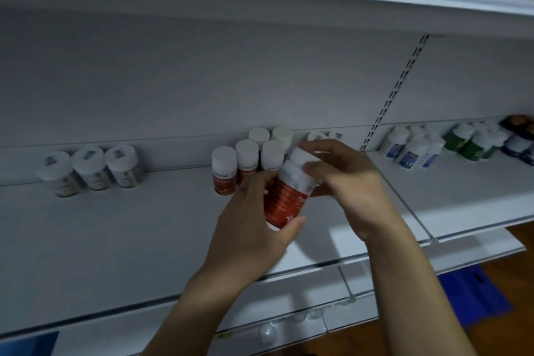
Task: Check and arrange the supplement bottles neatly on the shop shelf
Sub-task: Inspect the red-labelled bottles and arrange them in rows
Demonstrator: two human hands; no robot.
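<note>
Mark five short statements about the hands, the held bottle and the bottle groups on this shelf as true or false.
1. The left hand and right hand hold one red-labelled bottle. True.
2. That bottle stands upright on the shelf. False: it is tilted, held in the hands.
3. The right hand's fingers are at its white cap. True.
4. The green-labelled bottles stand at the far left. False: they stand at the far right; three pale-labelled bottles stand at the left.
5. No other red-labelled bottles are on the shelf. False: several stand behind the held one.
</note>
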